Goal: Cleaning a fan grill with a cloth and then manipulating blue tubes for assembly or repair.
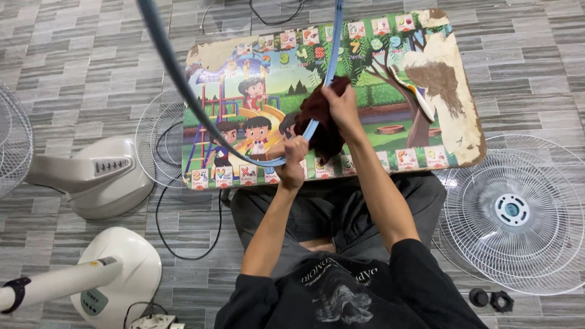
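A blue and grey plastic ring (177, 73), the rim band of a fan guard, loops up out of the top of the view. My left hand (294, 159) grips the ring at its lowest point. My right hand (341, 106) presses a dark brown cloth (323, 122) against the ring's right side. Both hands are over a small low table (463, 128) with a worn cartoon picture on top.
A white wire fan guard (518, 213) lies on the tiled floor at the right, with two black knobs (490, 299) near it. A second guard (159, 137) lies left of the table. A fan motor housing (91, 176), a fan base (116, 274) and a black cord (183, 244) are at the left.
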